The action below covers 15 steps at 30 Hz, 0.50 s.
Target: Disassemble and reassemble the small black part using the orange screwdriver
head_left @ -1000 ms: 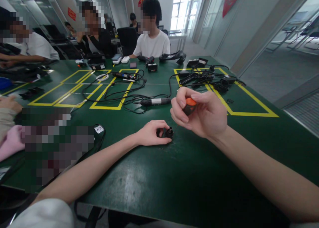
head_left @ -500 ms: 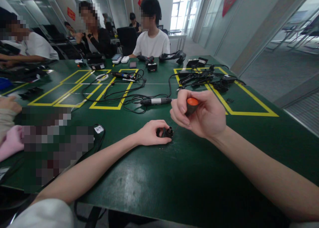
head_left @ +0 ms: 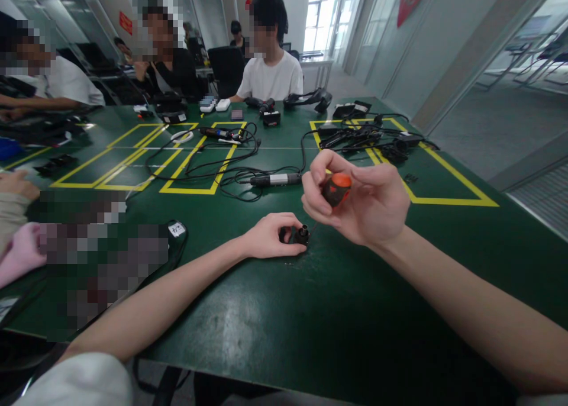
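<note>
Left hand (head_left: 270, 235) pinched on a small black cylindrical part (head_left: 302, 234) standing on the green bench (head_left: 346, 311); right hand (head_left: 359, 202) raised just at its 1 o'clock, grip clamped round an orange-capped tool handle (head_left: 337, 187); grey-banded pen tool (head_left: 275, 180) and tangled cables (head_left: 213, 163) lying toward 11 o'clock

Green table (head_left: 337, 335) with yellow tape outlines (head_left: 195, 190) — tangled black cables (head_left: 213, 169), people seated opposite.

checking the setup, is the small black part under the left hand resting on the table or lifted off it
Resting on the table: the black part sits on the green top, left hand pinching it.
</note>
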### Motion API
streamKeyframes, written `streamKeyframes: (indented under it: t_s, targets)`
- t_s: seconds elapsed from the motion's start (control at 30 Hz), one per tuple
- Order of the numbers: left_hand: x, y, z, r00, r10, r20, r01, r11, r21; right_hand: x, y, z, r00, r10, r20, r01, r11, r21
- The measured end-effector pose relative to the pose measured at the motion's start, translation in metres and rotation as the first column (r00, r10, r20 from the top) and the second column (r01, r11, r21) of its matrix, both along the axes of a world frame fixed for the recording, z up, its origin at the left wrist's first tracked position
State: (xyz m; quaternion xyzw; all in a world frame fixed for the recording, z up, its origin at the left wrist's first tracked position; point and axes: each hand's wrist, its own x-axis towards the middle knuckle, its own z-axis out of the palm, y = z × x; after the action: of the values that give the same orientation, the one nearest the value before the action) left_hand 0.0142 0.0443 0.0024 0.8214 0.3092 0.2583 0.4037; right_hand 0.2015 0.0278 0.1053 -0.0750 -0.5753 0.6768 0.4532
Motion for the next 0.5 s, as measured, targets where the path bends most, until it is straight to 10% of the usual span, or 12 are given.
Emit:
streamKeyframes:
  t_s: [0.5]
  targets:
    - [0.0000, -0.0002, -0.0008, 1.000, 0.003, 0.003, -0.003, 1.000, -0.025, -0.0044, -0.0006, -0.0007, 0.999, -0.041, -0.005, 0.041, 0.999, -0.030]
